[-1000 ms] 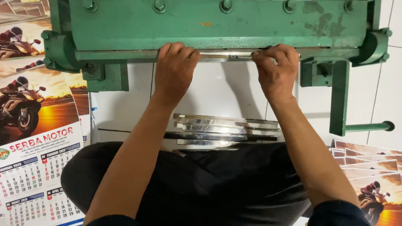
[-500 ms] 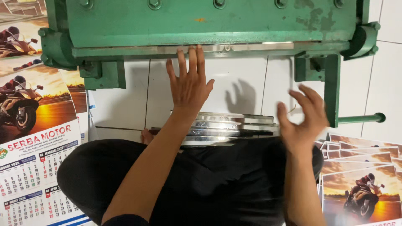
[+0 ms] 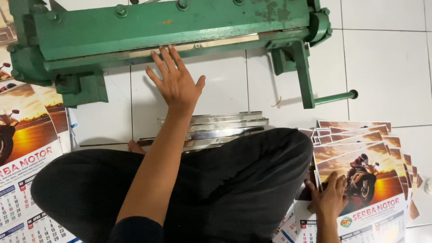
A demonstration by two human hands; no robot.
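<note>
My left hand (image 3: 176, 81) is open with fingers spread, stretched towards the slot of a green metal press machine (image 3: 135, 27), its fingertips close to a thin shiny metal strip (image 3: 198, 45) lying in the jaw. My right hand (image 3: 330, 195) rests flat on the top sheet of a fanned stack of printed calendars (image 3: 360, 166) with a motorbike picture, at my right side. Whether it grips the sheet is unclear. I sit cross-legged in dark trousers (image 3: 225, 189).
A bundle of shiny metal strips (image 3: 211, 128) lies on the white tiled floor (image 3: 387, 72) before my knees. More calendar sheets (image 3: 24, 148) lie at my left. The machine's green handle bar (image 3: 335, 96) juts out to the right.
Both hands left the machine's slot. My right hand swung down to the calendar stack at my right; my left hand drew back and now reaches forward again. The view shifted rightward.
</note>
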